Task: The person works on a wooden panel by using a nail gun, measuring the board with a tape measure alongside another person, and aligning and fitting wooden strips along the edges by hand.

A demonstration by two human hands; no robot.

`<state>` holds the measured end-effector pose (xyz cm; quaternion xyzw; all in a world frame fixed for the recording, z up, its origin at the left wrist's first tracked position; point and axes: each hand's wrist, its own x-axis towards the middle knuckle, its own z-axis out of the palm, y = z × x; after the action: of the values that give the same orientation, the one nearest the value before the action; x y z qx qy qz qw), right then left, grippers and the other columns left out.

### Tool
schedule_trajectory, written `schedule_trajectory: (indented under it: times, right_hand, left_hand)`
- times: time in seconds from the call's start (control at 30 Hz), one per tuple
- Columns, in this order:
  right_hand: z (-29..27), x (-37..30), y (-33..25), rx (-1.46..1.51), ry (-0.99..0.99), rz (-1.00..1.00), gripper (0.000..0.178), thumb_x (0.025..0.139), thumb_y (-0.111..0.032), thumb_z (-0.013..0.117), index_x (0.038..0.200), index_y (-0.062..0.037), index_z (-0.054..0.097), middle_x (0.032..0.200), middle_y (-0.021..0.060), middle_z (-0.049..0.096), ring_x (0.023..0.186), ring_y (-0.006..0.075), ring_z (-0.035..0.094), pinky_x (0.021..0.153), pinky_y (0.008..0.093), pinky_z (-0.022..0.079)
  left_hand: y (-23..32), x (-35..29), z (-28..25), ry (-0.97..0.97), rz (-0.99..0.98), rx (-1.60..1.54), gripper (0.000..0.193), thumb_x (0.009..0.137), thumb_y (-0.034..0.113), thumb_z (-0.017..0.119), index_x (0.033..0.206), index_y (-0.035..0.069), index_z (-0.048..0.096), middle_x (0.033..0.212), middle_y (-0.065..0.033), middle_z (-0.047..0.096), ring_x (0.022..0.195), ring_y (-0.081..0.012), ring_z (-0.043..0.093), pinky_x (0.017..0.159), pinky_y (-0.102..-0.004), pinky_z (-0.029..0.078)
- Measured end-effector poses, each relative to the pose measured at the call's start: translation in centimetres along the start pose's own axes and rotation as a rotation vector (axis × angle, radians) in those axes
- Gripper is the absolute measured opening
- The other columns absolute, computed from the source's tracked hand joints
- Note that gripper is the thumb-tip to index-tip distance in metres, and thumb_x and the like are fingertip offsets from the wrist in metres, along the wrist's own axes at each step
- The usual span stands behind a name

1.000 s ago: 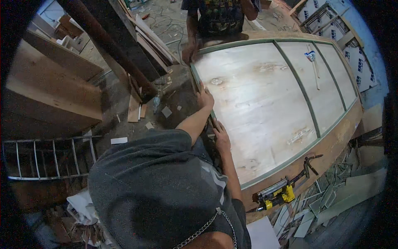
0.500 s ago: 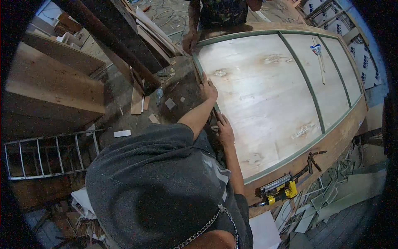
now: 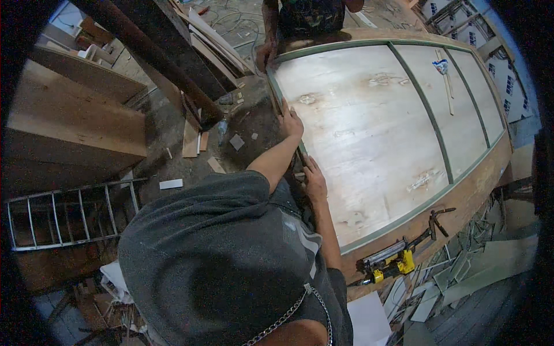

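The left hand lies on the near end of the framed pale panel, its fingers pointing away along the green edging; the right hand rests on the same edge, closer to the body. Both have their fingers slightly apart, and whether either pinches the rim from below I cannot tell. The panel spreads rightward from both hands on a brown board. It looks stiff, broad and probably heavy for one person, its sheet likely smooth to the palm; the framed edges seem the sounder hold, one at each end.

Far left of the left hand stands a wooden cabinet, with a metal ladder nearer the body. Next come a dark post and, between it and the left hand, scattered floor offcuts that could trip feet. Beyond the left hand, a co-worker's hand is at the panel's corner. Right of the right hand, a yellow-and-black nail gun lies on the board; farther off, a small packet sits on the panel, in the way of any tilting.
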<state>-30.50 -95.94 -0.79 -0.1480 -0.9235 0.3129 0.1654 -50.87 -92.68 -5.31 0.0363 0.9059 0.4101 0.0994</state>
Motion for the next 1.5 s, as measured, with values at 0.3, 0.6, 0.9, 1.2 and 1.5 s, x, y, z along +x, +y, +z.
schedule_trajectory:
  times: [0.3, 0.6, 0.9, 1.2, 1.5]
  right_hand:
    - [0.5, -0.2, 0.6, 0.01, 0.005, 0.0, 0.03, 0.055, 0.007, 0.058, 0.083, 0.0004, 0.05, 0.133, 0.0082, 0.036, 0.117, 0.0317, 0.038, 0.09, 0.0365, 0.042]
    - [0.4, -0.1, 0.7, 0.004, -0.012, 0.01, 0.026, 0.061, 0.006, 0.056, 0.085, 0.0006, 0.051, 0.132, 0.0077, 0.037, 0.117, 0.0316, 0.039, 0.09, 0.0366, 0.042]
    - [0.4, 0.0, 0.7, 0.023, 0.047, -0.027, 0.027, 0.059, 0.008, 0.055, 0.085, 0.0016, 0.052, 0.13, 0.0083, 0.04, 0.114, 0.0325, 0.042, 0.089, 0.0367, 0.043]
    - [0.6, -0.1, 0.7, 0.036, 0.028, -0.022, 0.036, 0.054, 0.007, 0.059, 0.09, 0.0019, 0.053, 0.131, 0.0073, 0.039, 0.115, 0.0316, 0.042, 0.089, 0.0358, 0.043]
    - [0.5, 0.1, 0.1, -0.014, 0.032, -0.024, 0.034, 0.056, 0.006, 0.059, 0.088, 0.001, 0.053, 0.13, 0.0074, 0.04, 0.114, 0.0306, 0.042, 0.09, 0.0354, 0.042]
  left_hand:
    - [1.3, -1.0, -1.2, -0.074, -0.024, -0.06, 0.05, 0.091, 0.033, 0.029, 0.137, 0.034, 0.008, 0.134, -0.0155, 0.032, 0.115, -0.0395, 0.038, 0.089, -0.0466, 0.037]
    - [1.8, -1.3, -1.6, -0.073, -0.05, 0.002, 0.052, 0.089, 0.025, 0.032, 0.137, 0.029, 0.012, 0.135, -0.0114, 0.031, 0.116, -0.04, 0.035, 0.092, -0.0442, 0.036]
    - [0.5, -0.8, -0.5, 0.04, 0.112, -0.017, 0.06, 0.084, 0.019, 0.039, 0.138, 0.026, 0.013, 0.136, -0.0151, 0.029, 0.111, -0.0386, 0.041, 0.09, -0.043, 0.037]
    - [0.1, -0.3, -0.1, 0.061, 0.053, 0.042, 0.06, 0.086, 0.02, 0.04, 0.138, 0.027, 0.012, 0.129, -0.0264, 0.032, 0.096, -0.0401, 0.051, 0.079, -0.0422, 0.044]
    - [-1.4, 0.5, 1.2, 0.29, 0.278, -0.011, 0.061, 0.085, 0.015, 0.041, 0.138, 0.028, 0.013, 0.126, -0.0239, 0.038, 0.095, -0.04, 0.051, 0.081, -0.0438, 0.042]
